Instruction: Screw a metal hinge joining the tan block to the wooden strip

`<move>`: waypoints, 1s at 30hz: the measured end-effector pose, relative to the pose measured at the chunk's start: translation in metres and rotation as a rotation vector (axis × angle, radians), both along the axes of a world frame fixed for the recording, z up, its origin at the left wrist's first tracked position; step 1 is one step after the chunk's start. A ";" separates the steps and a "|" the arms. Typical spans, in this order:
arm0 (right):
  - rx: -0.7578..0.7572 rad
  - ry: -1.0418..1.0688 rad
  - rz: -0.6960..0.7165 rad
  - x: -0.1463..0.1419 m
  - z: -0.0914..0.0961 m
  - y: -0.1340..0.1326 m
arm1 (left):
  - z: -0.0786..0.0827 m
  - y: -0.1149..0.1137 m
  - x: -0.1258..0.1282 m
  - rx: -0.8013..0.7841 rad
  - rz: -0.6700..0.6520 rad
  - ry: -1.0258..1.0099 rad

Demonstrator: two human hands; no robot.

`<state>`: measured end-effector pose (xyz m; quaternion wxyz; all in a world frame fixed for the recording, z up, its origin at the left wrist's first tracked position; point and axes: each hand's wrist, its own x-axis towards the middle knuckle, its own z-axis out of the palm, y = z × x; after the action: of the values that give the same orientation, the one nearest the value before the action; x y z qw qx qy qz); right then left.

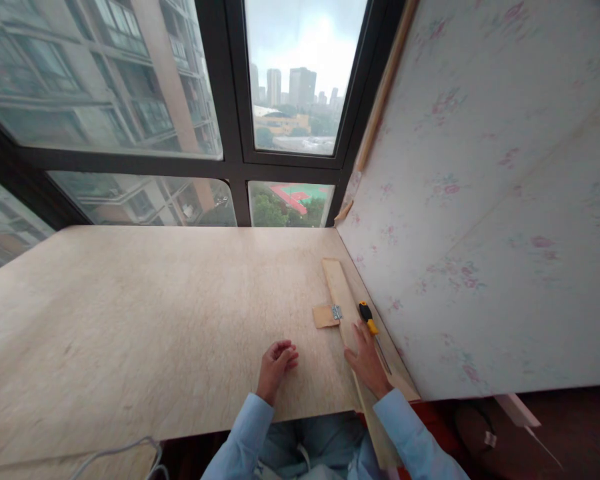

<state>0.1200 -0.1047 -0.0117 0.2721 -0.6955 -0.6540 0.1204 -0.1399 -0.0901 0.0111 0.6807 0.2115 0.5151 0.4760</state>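
Note:
My right hand (pixel 367 360) lies on a long wooden board (pixel 341 287), fingers spread over its top and the thumb toward its left edge. A small metal hinge (pixel 336 312) joins that edge to a short flat piece of wood (pixel 325 317). Just beyond my right fingertips, between the board and the wall, is a screwdriver (pixel 369 320) with a black and yellow handle, its shaft pointing toward me. My left hand (pixel 279 367) is held over the tabletop, left of the board, with curled fingers. What it holds, if anything, is too small to make out.
A pale wood-grain tabletop (pixel 155 313) reaches to the dark window frame (pixel 237 160). Flowered wallpaper covers the wall (pixel 480 233) on the right. The board's near end extends past the table edge over my lap. A pale cable (pixel 125 450) lies at the lower left.

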 end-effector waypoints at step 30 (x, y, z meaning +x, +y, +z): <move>-0.023 0.143 0.283 -0.178 0.008 0.035 | -0.021 -0.019 -0.081 0.396 0.254 0.897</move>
<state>-0.0579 -0.0695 -0.0042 0.2903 -0.5892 -0.7229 0.2145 -0.2206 -0.1089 -0.0102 0.2762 0.4556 0.6783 0.5060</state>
